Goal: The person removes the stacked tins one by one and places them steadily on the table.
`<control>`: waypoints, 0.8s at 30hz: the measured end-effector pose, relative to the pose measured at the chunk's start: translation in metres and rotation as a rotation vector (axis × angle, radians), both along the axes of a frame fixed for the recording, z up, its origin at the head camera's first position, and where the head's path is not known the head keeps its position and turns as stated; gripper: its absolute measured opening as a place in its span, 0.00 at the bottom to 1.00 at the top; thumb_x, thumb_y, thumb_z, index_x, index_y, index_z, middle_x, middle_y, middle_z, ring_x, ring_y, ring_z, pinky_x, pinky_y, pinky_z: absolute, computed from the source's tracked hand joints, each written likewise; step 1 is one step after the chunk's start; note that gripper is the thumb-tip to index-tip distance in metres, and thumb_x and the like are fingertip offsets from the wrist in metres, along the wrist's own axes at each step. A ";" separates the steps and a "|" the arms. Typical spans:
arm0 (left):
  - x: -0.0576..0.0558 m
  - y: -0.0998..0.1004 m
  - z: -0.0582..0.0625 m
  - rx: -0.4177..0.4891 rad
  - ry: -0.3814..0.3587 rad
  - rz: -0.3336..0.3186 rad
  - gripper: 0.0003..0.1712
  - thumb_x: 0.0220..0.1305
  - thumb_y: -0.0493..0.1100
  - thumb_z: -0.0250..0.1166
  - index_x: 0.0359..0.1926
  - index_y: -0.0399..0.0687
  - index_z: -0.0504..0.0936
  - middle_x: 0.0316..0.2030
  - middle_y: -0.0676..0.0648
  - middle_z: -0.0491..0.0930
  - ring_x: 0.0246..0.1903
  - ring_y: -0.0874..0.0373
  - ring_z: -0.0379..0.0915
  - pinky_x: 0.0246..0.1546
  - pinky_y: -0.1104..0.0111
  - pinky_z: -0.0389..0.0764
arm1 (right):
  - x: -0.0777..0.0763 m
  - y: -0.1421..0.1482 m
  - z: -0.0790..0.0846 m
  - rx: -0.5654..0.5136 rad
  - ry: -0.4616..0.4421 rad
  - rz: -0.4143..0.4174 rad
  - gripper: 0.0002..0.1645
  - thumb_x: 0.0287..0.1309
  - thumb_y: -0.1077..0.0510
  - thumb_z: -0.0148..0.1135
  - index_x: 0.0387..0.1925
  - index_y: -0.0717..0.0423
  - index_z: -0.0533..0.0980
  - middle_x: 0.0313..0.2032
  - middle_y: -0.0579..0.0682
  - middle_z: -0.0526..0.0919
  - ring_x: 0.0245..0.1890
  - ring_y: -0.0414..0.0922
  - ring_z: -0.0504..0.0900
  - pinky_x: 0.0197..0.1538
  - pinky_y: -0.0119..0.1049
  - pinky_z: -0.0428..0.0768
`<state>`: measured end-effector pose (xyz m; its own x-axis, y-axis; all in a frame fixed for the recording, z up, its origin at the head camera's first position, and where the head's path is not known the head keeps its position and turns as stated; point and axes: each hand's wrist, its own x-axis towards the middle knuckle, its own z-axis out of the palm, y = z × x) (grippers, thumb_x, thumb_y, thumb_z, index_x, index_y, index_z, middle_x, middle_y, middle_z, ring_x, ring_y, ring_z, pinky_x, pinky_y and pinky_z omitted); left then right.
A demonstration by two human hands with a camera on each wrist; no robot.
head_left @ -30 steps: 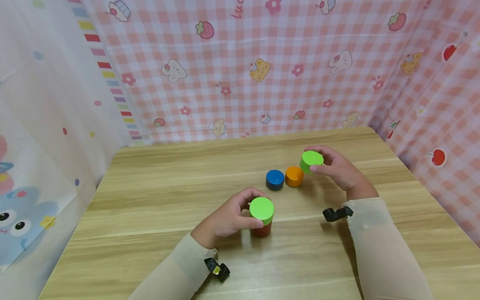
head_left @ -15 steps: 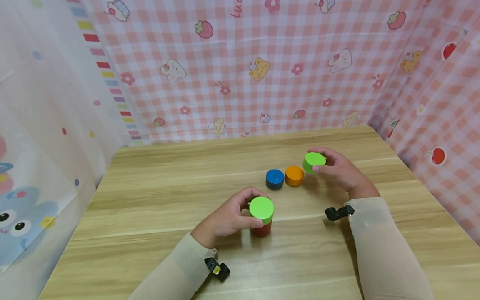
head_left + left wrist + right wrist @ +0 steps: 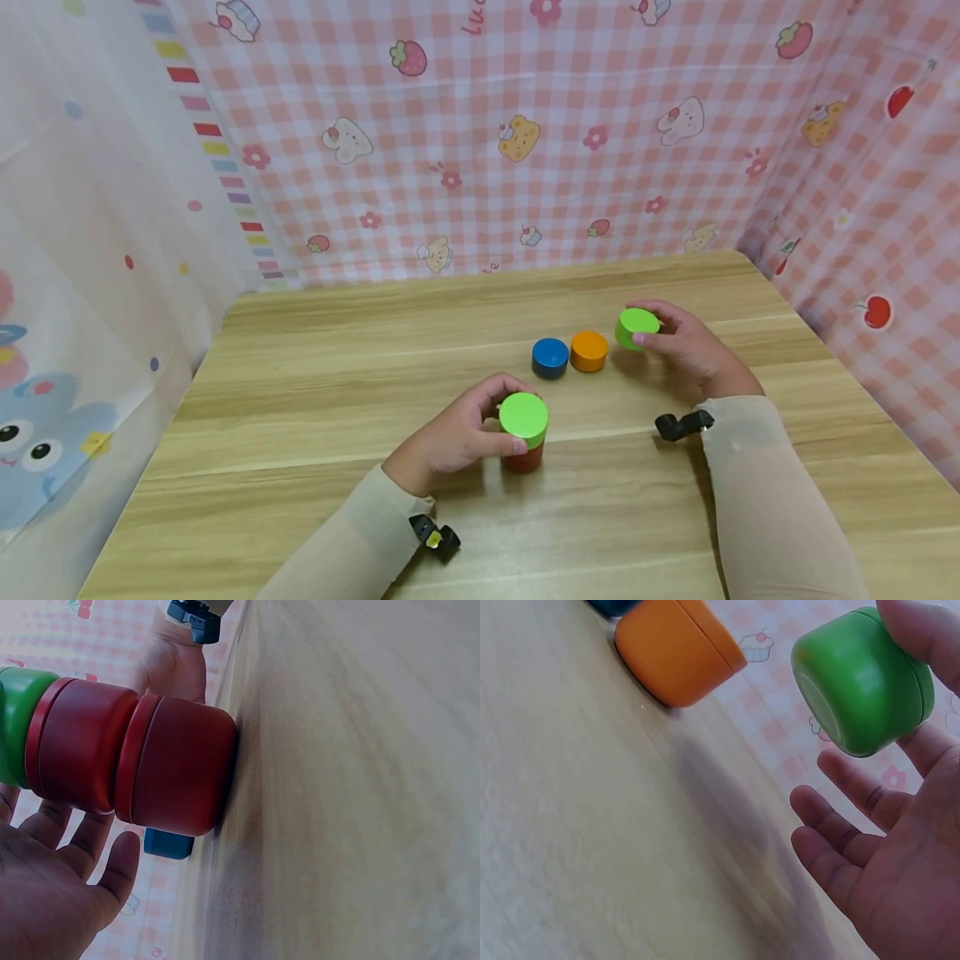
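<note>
Pink gingham cloth (image 3: 450, 100) backs the wood-grain desk (image 3: 315, 358). At near centre, the left hand (image 3: 459, 432) grips a green jar (image 3: 523, 418) atop two red jars (image 3: 523, 461); at far right, the right hand (image 3: 692, 348) pinches a second green jar (image 3: 634, 326), raised just right of an orange jar (image 3: 588, 351) and blue jar (image 3: 551, 357).

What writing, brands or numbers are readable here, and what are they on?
"luc": red letters on the pink checked cloth, cut off at the head view's top.
Unreadable: tiny red letters low on the cloth.
Unreadable: a cut-off red mark, upper right.
Unreadable: a blurred red mark, left-wrist view's bottom edge.
No writing seen on the blue jar, orange jar, red jars or green jars.
</note>
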<state>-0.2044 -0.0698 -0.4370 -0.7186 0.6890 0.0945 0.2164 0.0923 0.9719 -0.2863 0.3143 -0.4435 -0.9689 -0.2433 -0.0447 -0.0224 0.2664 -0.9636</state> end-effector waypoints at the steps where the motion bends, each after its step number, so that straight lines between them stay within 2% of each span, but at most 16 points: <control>1: 0.000 0.000 0.000 0.000 0.000 0.000 0.29 0.64 0.40 0.73 0.64 0.47 0.75 0.57 0.46 0.80 0.57 0.50 0.74 0.64 0.52 0.71 | 0.000 0.001 0.000 0.006 -0.007 -0.005 0.35 0.72 0.55 0.67 0.75 0.55 0.67 0.56 0.37 0.77 0.55 0.39 0.76 0.69 0.45 0.61; 4: 0.000 0.000 0.000 0.003 0.002 -0.001 0.29 0.64 0.40 0.74 0.64 0.46 0.75 0.57 0.46 0.80 0.57 0.50 0.74 0.64 0.51 0.71 | -0.001 0.002 -0.002 0.014 -0.019 -0.012 0.37 0.72 0.54 0.68 0.76 0.55 0.66 0.57 0.37 0.76 0.55 0.40 0.75 0.70 0.47 0.60; 11: -0.001 0.000 -0.001 0.003 0.005 0.001 0.28 0.64 0.41 0.74 0.64 0.47 0.76 0.56 0.46 0.80 0.57 0.50 0.74 0.64 0.51 0.71 | 0.001 0.004 -0.005 -0.024 -0.027 0.006 0.34 0.73 0.55 0.66 0.75 0.54 0.67 0.56 0.35 0.77 0.55 0.38 0.75 0.62 0.34 0.67; 14: -0.001 0.000 -0.001 0.002 0.006 0.002 0.29 0.64 0.41 0.74 0.64 0.47 0.76 0.56 0.46 0.80 0.57 0.50 0.74 0.64 0.51 0.71 | 0.001 0.005 -0.006 -0.033 -0.026 0.010 0.34 0.73 0.56 0.66 0.75 0.55 0.67 0.55 0.35 0.78 0.55 0.38 0.75 0.60 0.32 0.68; 21: 0.000 0.001 0.000 0.002 0.004 0.001 0.29 0.64 0.42 0.74 0.63 0.47 0.76 0.56 0.46 0.80 0.57 0.50 0.74 0.64 0.51 0.71 | -0.002 0.007 -0.010 0.026 -0.015 0.017 0.34 0.73 0.56 0.66 0.74 0.58 0.67 0.56 0.36 0.77 0.56 0.38 0.74 0.61 0.30 0.68; 24: 0.000 0.000 0.000 0.002 -0.002 0.003 0.29 0.64 0.42 0.74 0.64 0.47 0.75 0.57 0.46 0.80 0.57 0.50 0.74 0.65 0.50 0.71 | -0.002 0.007 -0.010 0.057 -0.020 0.020 0.35 0.72 0.55 0.67 0.74 0.58 0.67 0.59 0.39 0.76 0.57 0.40 0.73 0.63 0.32 0.67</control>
<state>-0.2046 -0.0696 -0.4369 -0.7206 0.6868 0.0948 0.2145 0.0909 0.9725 -0.2883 0.3209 -0.4536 -0.9626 -0.2595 -0.0782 -0.0095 0.3207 -0.9471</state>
